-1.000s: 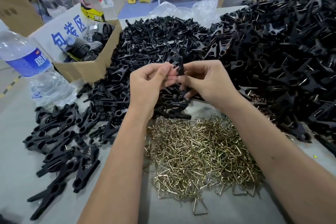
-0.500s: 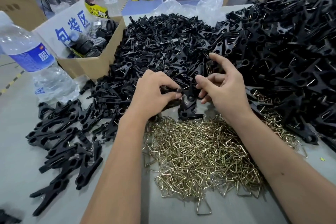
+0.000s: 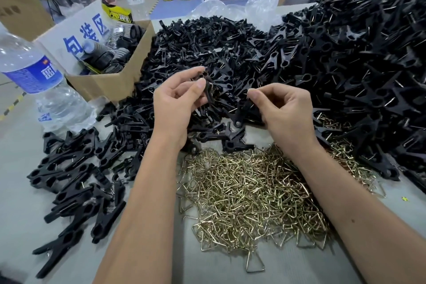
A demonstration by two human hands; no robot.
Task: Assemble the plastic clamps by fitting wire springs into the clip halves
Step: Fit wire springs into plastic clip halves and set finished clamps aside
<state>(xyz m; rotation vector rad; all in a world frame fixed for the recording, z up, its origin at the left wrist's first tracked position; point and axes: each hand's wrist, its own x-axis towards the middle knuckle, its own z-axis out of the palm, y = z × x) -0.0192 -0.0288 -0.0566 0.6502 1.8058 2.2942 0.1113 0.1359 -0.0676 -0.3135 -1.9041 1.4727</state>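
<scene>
My left hand (image 3: 177, 104) pinches a black clip half (image 3: 208, 91) between thumb and forefinger, held upright above the table. My right hand (image 3: 283, 113) pinches another black clip half (image 3: 242, 113) that hangs down from its fingertips, its round end lowest. The two halves are a little apart. Below my hands lies a heap of brass-coloured wire springs (image 3: 253, 191). A broad mound of loose black clip halves (image 3: 207, 53) spreads behind my hands. Assembled black clamps (image 3: 76, 182) lie in a loose group at the left.
A huge pile of black clamps (image 3: 368, 64) fills the right side. A cardboard box (image 3: 110, 80) with rolls stands at the back left, a clear water bottle (image 3: 34, 80) beside it. Clear plastic bags (image 3: 230, 9) lie at the far table edge.
Both hands reached down into the black pile half a second ago; now they are raised again, each holding a fresh clip half. The piece held a second ago is gone from my hands.
</scene>
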